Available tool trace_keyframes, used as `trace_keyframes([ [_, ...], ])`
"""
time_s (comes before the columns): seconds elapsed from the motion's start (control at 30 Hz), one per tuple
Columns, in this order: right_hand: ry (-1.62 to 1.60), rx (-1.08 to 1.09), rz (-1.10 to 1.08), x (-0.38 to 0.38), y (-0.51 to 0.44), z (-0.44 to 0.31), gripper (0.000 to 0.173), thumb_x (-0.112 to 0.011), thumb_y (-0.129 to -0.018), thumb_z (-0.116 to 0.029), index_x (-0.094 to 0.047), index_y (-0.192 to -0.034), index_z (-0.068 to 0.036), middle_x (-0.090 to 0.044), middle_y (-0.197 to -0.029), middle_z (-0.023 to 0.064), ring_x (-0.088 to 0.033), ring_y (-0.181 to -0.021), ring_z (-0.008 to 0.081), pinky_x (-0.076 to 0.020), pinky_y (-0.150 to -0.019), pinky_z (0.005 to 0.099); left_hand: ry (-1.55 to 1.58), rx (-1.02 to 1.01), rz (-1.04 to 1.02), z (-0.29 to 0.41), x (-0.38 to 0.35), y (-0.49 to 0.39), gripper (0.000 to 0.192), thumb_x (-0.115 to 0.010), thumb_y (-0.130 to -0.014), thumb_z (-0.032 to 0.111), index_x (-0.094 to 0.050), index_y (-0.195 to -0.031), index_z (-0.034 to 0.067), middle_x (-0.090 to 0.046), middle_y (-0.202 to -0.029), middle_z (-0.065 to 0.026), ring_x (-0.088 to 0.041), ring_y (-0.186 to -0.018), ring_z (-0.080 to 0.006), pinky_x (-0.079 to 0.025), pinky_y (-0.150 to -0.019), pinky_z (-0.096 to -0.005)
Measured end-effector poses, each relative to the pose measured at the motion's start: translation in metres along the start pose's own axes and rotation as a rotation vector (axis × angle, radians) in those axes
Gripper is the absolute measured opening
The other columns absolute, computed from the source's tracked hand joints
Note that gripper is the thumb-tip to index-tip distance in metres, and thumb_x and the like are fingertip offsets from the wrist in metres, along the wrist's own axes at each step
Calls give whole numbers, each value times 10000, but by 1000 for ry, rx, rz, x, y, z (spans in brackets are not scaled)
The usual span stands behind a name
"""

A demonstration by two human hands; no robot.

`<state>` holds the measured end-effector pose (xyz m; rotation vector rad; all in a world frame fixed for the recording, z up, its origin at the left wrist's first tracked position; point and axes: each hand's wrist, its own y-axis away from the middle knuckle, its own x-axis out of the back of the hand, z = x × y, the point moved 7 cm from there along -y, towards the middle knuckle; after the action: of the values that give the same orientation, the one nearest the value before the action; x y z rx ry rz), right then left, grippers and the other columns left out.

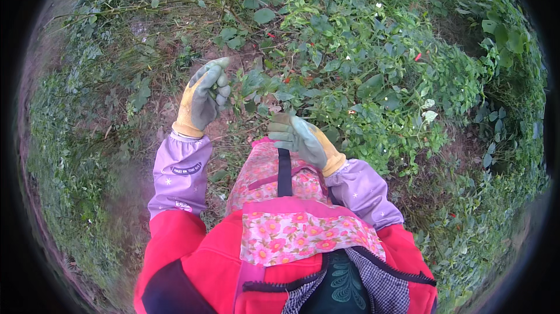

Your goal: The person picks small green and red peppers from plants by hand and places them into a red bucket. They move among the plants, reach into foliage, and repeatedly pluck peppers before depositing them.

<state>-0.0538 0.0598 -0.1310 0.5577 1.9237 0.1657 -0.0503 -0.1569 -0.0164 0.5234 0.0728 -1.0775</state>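
Note:
My left hand [205,93], in a yellow work glove with a grey-green coated palm, is raised left of a leafy chili pepper plant [345,60]. Its fingers curl inward, and a small green bit shows among them, too small to name. Over the top of a pink floral apron [267,178] is my right hand [302,136], gloved alike. Its fingers point left and lie close together, bent a little; the palm side is hidden. Red chili peppers show among the leaves, one [418,57] at the right and another [271,34] farther up.
Low green weeds and vines [78,139] spread along the left side. Bare brown soil and dry stems [168,110] show below my left hand. Thin branches [131,9] reach across the upper left. A black strap [284,174] runs down the apron's front.

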Motion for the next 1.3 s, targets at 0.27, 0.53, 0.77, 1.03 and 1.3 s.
trace_keyframes([
  [0.27,-55,-24,130,-23,-66,3,382,-535,-957,-398,-606,-1111,-56,-647,-879,38,-594,-733,111,-461,-597,227,146,65,97,-60,12,24,327,-582,-945,270,-559,-1202,68,-544,-815,31,-553,-674,-77,-431,-556,-197],
  [0.53,-23,-32,179,-4,-59,5,294,-575,-938,-294,-595,-1133,-75,-630,-891,10,-593,-753,81,-471,-577,198,-163,-20,9,-74,5,47,552,-659,-857,453,-560,-1202,33,-532,-822,25,-519,-675,-60,-405,-549,-202],
  [0.77,472,336,-14,-13,-54,-11,259,-501,-940,-217,-532,-1142,-58,-592,-781,22,-559,-642,101,-453,-528,200,-620,-207,-38,-80,-17,48,444,-752,-792,220,-606,-1160,20,-672,-1009,-34,-628,-912,-144,-508,-799,-293],
  [1.03,652,-34,174,3,-37,-3,288,-496,-947,-342,-625,-910,-87,-576,-679,3,-492,-532,72,-345,-436,224,-422,106,-22,-119,0,41,347,-594,-909,318,-630,-1082,19,-646,-837,-22,-600,-643,-112,-475,-560,-249],
  [1.3,504,-25,66,0,-18,-19,226,-526,-945,-276,-599,-976,-64,-505,-674,-66,-443,-554,13,-348,-473,191,787,457,-352,-171,-32,46,292,-474,-986,401,-538,-990,117,-410,-631,70,-369,-483,-63,-279,-421,-202],
])
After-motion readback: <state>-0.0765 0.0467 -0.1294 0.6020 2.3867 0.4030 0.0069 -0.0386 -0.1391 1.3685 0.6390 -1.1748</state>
